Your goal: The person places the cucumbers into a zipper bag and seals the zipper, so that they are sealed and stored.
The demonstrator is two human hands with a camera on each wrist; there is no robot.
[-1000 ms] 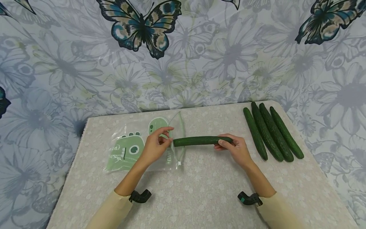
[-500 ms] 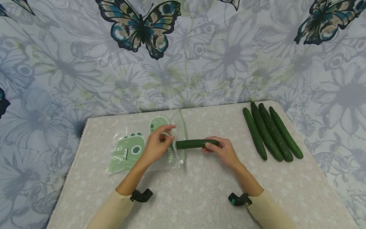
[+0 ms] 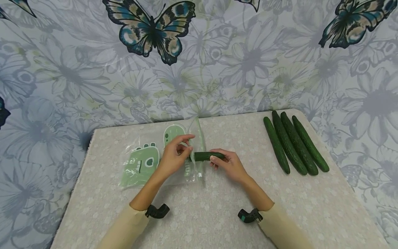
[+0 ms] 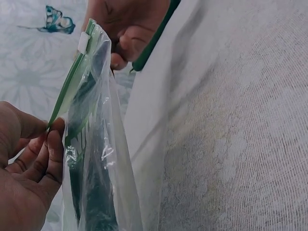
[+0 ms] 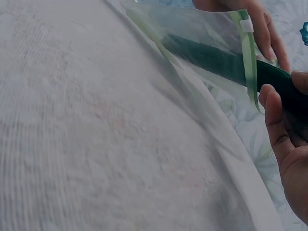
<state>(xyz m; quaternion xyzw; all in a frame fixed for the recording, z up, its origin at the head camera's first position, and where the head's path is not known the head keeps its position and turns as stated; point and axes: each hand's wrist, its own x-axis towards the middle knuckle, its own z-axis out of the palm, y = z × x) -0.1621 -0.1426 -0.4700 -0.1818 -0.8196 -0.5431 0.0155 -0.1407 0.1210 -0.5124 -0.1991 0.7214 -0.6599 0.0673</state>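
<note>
A clear zip bag (image 3: 141,166) with a green cartoon print lies at the left of the table, its green-edged mouth facing right. My left hand (image 3: 174,155) pinches the rim of that mouth between thumb and finger; the left wrist view shows the pinch beside a white slider (image 4: 83,43). My right hand (image 3: 228,164) grips the near end of a cucumber (image 3: 202,156), thumb on top. Through the clear plastic in the right wrist view, much of the cucumber (image 5: 207,57) shows inside the bag, while the gripped end sticks out of the mouth.
Several more cucumbers (image 3: 295,143) lie side by side at the right of the table. A pale patterned cloth covers the table (image 3: 217,214). Behind its back edge hangs a fabric with flowers and butterflies (image 3: 152,31).
My right hand has moved left, sliding the cucumber deeper into the bag, so less of it shows outside. My left hand keeps its pinch and has shifted slightly right with the bag.
</note>
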